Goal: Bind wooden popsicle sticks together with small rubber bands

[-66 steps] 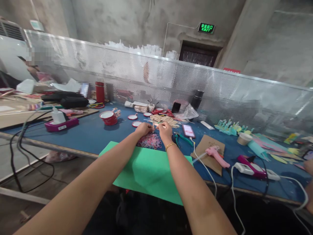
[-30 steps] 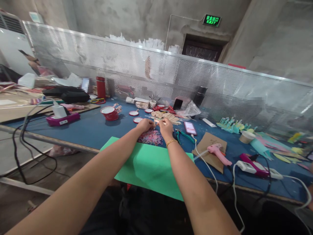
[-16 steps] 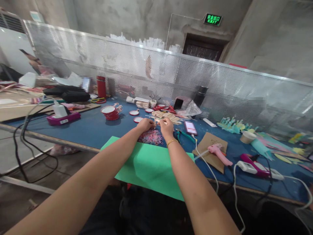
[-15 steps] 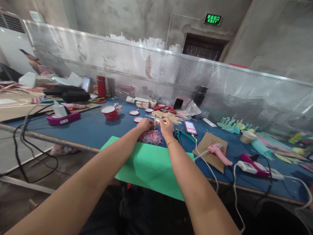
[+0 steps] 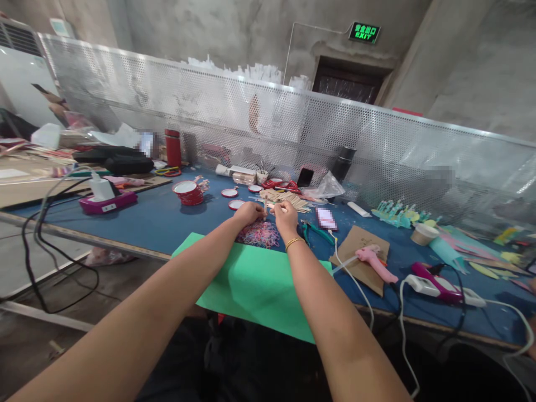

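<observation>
My left hand (image 5: 250, 213) pinches a thin, flat wooden stick (image 5: 266, 202) that stands upright from its fingertips. Just to the right, my right hand (image 5: 285, 216) is closed around a pale, stick-like piece (image 5: 280, 207), partly covered by the fingers. The fingertips of both hands are close together. Below them lies a tangled pile of multicoloured rubber bands (image 5: 260, 235). A heap of wooden sticks (image 5: 293, 199) spreads behind my right hand. Under my forearms, a green sheet (image 5: 255, 285) hangs over the table's front edge.
Green-handled pliers (image 5: 320, 231), a phone (image 5: 325, 218) on a cable and a pink glue gun (image 5: 377, 263) on cardboard lie to the right. Red-rimmed discs (image 5: 229, 193) and a stack of them (image 5: 190, 194) are at left. Power strips (image 5: 108, 202) trail cords. A perforated metal screen (image 5: 226, 123) stands behind.
My right hand's fingers and the pale piece have shifted very slightly. My left hand and the upright stick stay almost in place.
</observation>
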Demonstrator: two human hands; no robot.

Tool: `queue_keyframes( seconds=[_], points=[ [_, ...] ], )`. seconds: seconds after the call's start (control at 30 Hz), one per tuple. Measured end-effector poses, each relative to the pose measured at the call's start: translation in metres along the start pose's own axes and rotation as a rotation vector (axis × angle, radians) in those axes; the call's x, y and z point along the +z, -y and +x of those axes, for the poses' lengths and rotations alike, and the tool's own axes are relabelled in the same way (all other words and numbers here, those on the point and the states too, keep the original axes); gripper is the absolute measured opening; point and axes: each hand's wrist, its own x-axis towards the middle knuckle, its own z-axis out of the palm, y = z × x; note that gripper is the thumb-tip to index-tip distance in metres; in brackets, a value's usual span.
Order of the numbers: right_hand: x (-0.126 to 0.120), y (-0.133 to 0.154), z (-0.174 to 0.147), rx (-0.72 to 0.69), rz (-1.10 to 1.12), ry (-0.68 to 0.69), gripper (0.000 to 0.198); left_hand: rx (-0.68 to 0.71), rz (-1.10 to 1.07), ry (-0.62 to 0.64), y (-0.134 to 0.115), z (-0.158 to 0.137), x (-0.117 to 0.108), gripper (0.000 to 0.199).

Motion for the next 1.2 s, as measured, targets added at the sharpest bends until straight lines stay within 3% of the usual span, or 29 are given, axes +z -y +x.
queue_keyframes(
  seconds=[0.57,0.87,1.2],
  points=[
    [0.003,0.0,0.001,-0.027,0.051,0.016,0.016,-0.004,0.011,0.012,0.006,0.005,0.004,0.022],
    [0.002,-0.005,0.004,0.016,0.026,-0.039,0.014,-0.005,0.034,0.009,0.0,0.0,0.0,0.023],
    [0.003,-0.001,0.002,-0.048,0.037,-0.002,0.017,0.012,0.024,0.018,0.007,0.006,0.003,0.023]
  ],
)
